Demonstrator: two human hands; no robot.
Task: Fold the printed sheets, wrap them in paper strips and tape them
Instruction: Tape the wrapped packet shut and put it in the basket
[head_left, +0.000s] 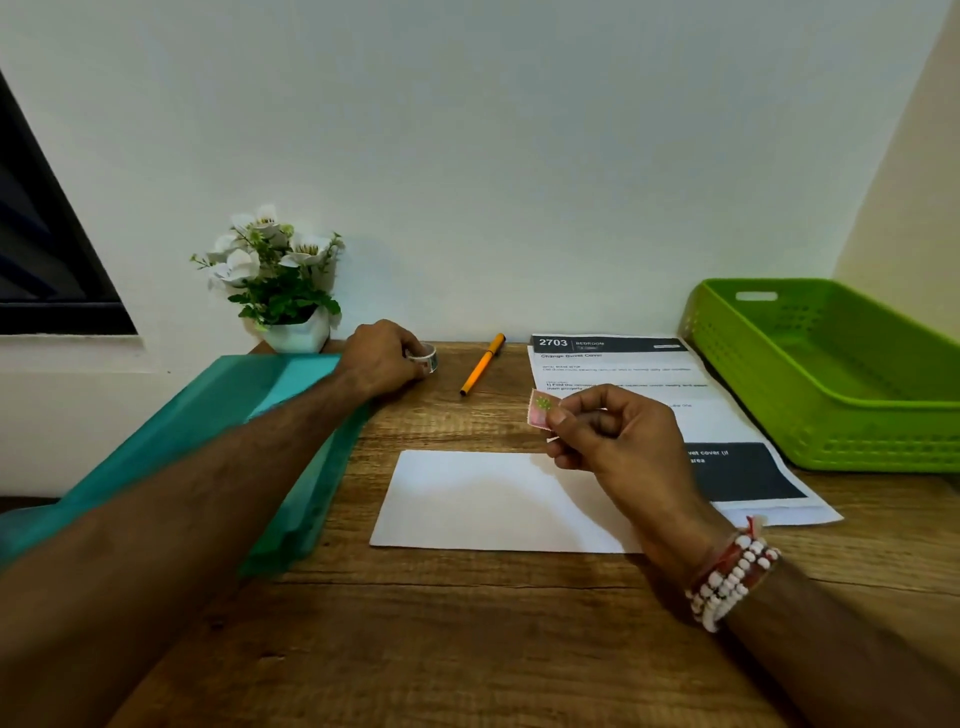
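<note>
A: Start from the left. What worries you?

B: The teal paper (291, 415) lies along the left edge of the tabletop (467, 649), and the left forearm crosses over it. A drag of that arm could crumple it or pull it off the edge.

A: And the left hand (382, 358)?

B: Its grip is closed round a small tape roll (427, 359) near the back edge, just beside the flower pot (296, 332). If it sets the roll on its side, it may well roll toward the orange pen (483, 364).

A: The folded sheet?

B: The white folded sheet (488, 501) rests flat in the middle of the tabletop, with no strip round it that I can see. Untaped, it may spring open.

A: The right hand (608, 431)?

B: Thumb and forefinger pinch a short pink piece of tape (540, 410) above the sheet's far right corner. It could curl and stick to itself or the fingers, or land crooked.

A: Further right?

B: The printed sheets (623, 364) lie near the back right, beside the green tray (831, 364). The wrist could shift them.
</note>
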